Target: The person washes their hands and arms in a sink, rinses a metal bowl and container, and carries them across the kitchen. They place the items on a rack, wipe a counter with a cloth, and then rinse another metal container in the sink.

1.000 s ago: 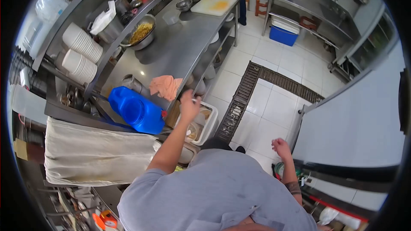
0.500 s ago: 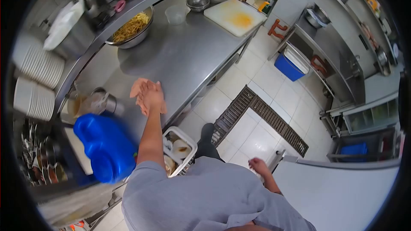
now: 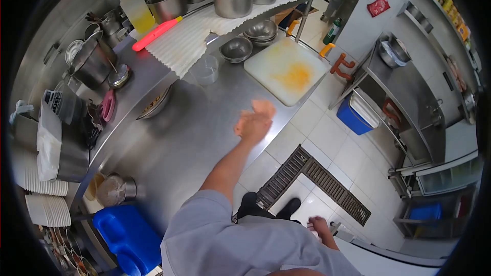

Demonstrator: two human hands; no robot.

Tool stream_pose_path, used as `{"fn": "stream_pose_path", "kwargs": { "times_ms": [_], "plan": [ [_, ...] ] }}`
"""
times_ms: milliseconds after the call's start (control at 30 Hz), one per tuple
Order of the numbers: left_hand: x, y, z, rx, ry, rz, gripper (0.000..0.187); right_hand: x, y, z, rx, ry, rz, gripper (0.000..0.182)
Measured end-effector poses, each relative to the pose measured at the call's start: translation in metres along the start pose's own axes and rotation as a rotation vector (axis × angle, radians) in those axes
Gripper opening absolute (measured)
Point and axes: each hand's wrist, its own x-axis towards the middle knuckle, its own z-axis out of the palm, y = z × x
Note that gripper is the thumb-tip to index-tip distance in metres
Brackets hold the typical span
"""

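An orange cloth [image 3: 263, 108] lies under and around my left hand [image 3: 255, 125], which presses it on the steel counter [image 3: 184, 143] near the front edge. The hand is slightly blurred. Just beyond it is a white cutting board [image 3: 286, 71] with orange stains. My right hand [image 3: 319, 225] is low at my right side, fingers curled round something whitish that I cannot make out. Past the board's left side stand metal bowls [image 3: 236, 49] and a clear plastic tub [image 3: 205, 70].
Steel pots [image 3: 233, 0] and a red-handled knife [image 3: 157, 33] sit on the raised shelf. A blue container [image 3: 128, 240] is at the lower left. A bowl [image 3: 156, 103] is partly under the shelf. Floor drain grates [image 3: 332, 186] and a blue cooler [image 3: 358, 112] lie right.
My left hand has moved along the counter with the orange cloth, away from the blue container and closer to the cutting board. The view has shifted, showing more of the upper shelf.
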Motion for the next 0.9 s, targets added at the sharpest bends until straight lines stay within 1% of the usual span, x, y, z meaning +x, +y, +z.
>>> {"fn": "stream_pose_path", "kwargs": {
  "times_ms": [33,67,100,133,167,200,233,267,333,367,433,467,533,567,600,633,667,733,767,800,833,867,900],
  "plan": [
    [-0.006,0.009,0.021,-0.103,-0.016,-0.091,0.026,0.021,-0.032,0.011,-0.088,-0.017,-0.128,0.031],
    [-0.013,0.018,0.039,-0.203,-0.028,-0.185,0.030,0.043,-0.068,0.017,-0.415,0.003,-0.282,0.036],
    [-0.022,0.046,0.030,-0.260,-0.013,-0.237,0.026,0.049,-0.113,0.035,-0.332,-0.031,-0.434,0.043],
    [-0.023,0.076,0.011,-0.316,0.007,-0.288,0.022,0.033,-0.173,0.055,-0.067,-0.234,-0.489,0.045],
    [-0.024,0.092,0.006,-0.299,0.019,-0.313,0.022,0.033,-0.217,0.071,0.100,-0.307,-0.479,0.043],
    [-0.033,0.109,0.006,-0.536,-0.092,-0.368,0.023,0.035,-0.252,0.083,0.201,-0.388,-0.536,0.039],
    [-0.044,0.127,0.004,-0.781,-0.185,-0.425,0.023,0.030,-0.286,0.093,0.199,-0.426,-0.546,0.036],
    [-0.051,0.143,-0.003,-0.772,-0.155,-0.471,0.023,0.024,-0.312,0.101,0.200,-0.466,-0.557,0.033],
    [-0.045,0.164,-0.029,-0.579,0.021,-0.636,0.025,0.001,-0.347,0.098,-0.155,-0.450,-0.712,0.026],
    [-0.037,0.175,-0.062,-0.835,0.047,-0.876,0.028,-0.001,-0.349,0.100,-0.174,-0.486,-0.709,0.026],
    [-0.035,0.189,-0.115,-0.783,0.004,-0.976,0.031,0.002,-0.355,0.101,-0.299,-0.674,-0.935,0.021],
    [-0.043,0.184,-0.126,-0.623,0.078,-0.950,0.031,0.005,-0.358,0.096,-0.312,-0.702,-0.938,0.021],
    [-0.065,0.158,-0.145,-0.253,0.250,-0.911,0.032,0.013,-0.360,0.082,-0.526,-0.760,-1.016,0.019],
    [-0.076,0.140,-0.157,-0.041,0.349,-0.895,0.033,0.035,-0.358,0.073,-0.600,-0.804,-0.992,0.017],
    [-0.081,0.136,-0.179,0.123,0.358,-0.857,0.035,0.053,-0.356,0.059,-0.608,-0.823,-0.995,0.017],
    [-0.088,0.137,-0.196,0.285,0.361,-0.819,0.038,0.069,-0.353,0.042,-0.708,-0.810,-0.929,0.020],
    [-0.100,0.140,-0.204,0.296,0.368,-0.832,0.038,0.088,-0.348,0.025,-0.806,-0.793,-0.863,0.023],
    [-0.114,0.148,-0.210,0.896,0.403,-0.716,0.046,0.152,-0.322,-0.019,-1.059,-0.608,-1.101,0.030],
    [-0.114,0.158,-0.208,0.907,0.405,-0.726,0.046,0.178,-0.310,-0.042,-1.080,-0.567,-1.044,0.026],
    [-0.115,0.173,-0.208,0.607,0.374,-0.909,0.047,0.209,-0.292,-0.070,-1.099,-0.525,-0.985,0.023],
    [-0.117,0.187,-0.205,0.297,0.336,-1.072,0.049,0.287,-0.252,-0.100,-1.013,-0.560,-0.864,0.023],
    [-0.127,0.193,-0.192,0.305,0.333,-1.078,0.049,0.358,-0.216,-0.128,-0.923,-0.582,-0.746,0.024],
    [-0.143,0.193,-0.171,0.298,0.231,-1.098,0.048,0.382,-0.194,-0.165,-0.805,-0.542,-0.704,0.027]
  ]
}}
